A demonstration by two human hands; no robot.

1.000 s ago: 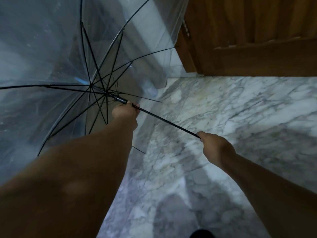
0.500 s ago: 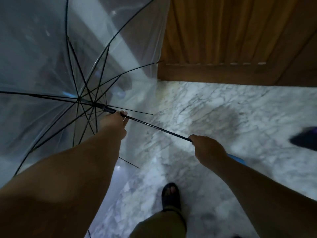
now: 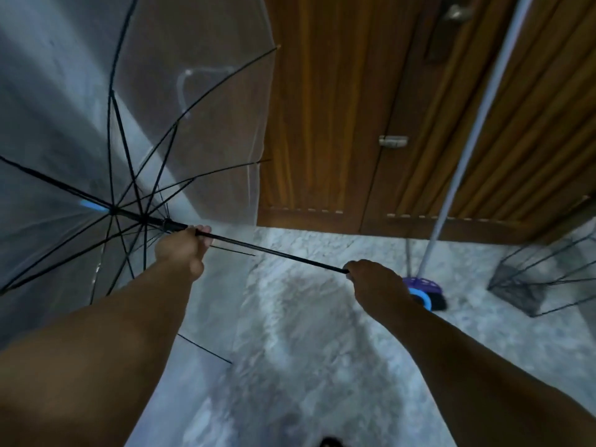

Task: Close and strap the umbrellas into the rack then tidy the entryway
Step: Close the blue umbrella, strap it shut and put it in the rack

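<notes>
A clear umbrella [image 3: 96,124] with black ribs is spread open at the left, its canopy facing away from me. Its thin black shaft [image 3: 274,251] runs down to the right. My left hand [image 3: 180,248] is closed around the shaft just below the runner. My right hand [image 3: 374,280] grips the handle end, where a blue curved handle [image 3: 422,300] shows behind my wrist. A black wire rack [image 3: 532,279] stands on the floor at the far right, apart from both hands.
A broom with a purple head [image 3: 425,283] and a pale pole [image 3: 477,124] leans against the wooden doors [image 3: 338,108] at the back. The floor [image 3: 306,333] is grey-veined marble. A dark shoe tip shows at the bottom edge.
The view has swung up and to the right, bringing the broom, doors and wire rack into sight. Both hands keep the same hold on the open umbrella.
</notes>
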